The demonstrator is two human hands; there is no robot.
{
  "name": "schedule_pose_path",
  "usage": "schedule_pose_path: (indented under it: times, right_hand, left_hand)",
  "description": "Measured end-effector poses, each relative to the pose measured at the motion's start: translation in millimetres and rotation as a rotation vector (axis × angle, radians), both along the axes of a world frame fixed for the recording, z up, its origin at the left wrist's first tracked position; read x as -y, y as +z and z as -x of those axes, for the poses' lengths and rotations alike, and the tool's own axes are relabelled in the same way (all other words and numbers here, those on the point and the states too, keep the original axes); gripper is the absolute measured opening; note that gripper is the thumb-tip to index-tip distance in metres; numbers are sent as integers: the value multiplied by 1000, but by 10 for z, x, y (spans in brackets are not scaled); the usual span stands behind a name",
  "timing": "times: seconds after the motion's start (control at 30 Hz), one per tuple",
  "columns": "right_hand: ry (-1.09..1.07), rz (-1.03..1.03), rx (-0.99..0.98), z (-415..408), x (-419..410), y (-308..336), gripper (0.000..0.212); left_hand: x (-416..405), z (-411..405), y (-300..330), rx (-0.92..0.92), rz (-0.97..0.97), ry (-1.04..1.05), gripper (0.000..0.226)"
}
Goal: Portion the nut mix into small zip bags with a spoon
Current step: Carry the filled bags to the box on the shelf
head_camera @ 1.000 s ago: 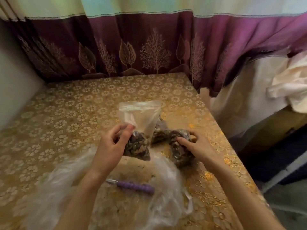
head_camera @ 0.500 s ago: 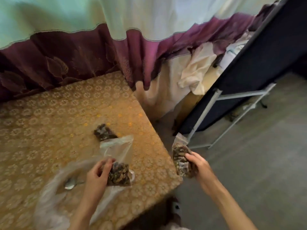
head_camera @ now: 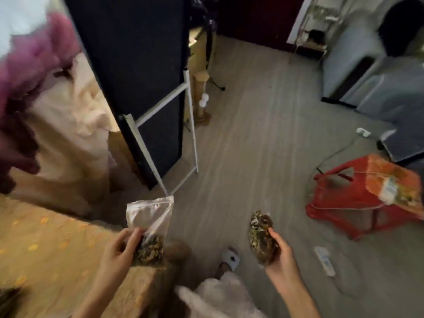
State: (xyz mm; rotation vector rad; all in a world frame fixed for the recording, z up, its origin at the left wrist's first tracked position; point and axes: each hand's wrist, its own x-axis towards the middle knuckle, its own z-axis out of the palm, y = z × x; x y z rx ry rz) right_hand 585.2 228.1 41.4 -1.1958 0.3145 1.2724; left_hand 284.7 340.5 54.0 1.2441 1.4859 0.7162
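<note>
My left hand (head_camera: 119, 249) pinches a part-filled zip bag (head_camera: 149, 228) at the table (head_camera: 46, 244) corner, top open and upright; right hand (head_camera: 278, 251) curls round a filled bag (head_camera: 260, 237) out over the floor; both look soft, light, slippery film; I'd grip below the zip, not the loose nuts.
</note>
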Motion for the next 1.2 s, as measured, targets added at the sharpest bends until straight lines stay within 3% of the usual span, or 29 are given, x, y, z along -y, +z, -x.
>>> schedule_pose_path:
  times: [0.2,0.4,0.53,0.57,0.7,0.83,1.2]
  right_hand:
    - [-228,-19,93,-1199,153,101,41]
    - [-300,43,195,-2112,162,139,36]
    - [-279,98,218,-2510,-8,97,18]
    - [-258,102,239,-2608,-78,93,22]
    - [-173,139,370,-3087,-466,105,33]
    - [-199,113,370,-3616,-981,59,40]
    - [-261,161,394,-5241,-2618,6,30]
  left_hand:
    - [-391,-1443,119,44,7,-171,19]
    - [-632,-2688,275,92,26,-183,20]
    - [-966,-3117,263,45,25,-275,18]
    - [-1056,-3199,238,33,31,-279,18]
    - [-1445,-3537,80,-16,45,-224,16]
    - [-1991,-3984,-91,-74,49,-214,15]
    - [-3933,-5989,51,-47,-32,-454,12]
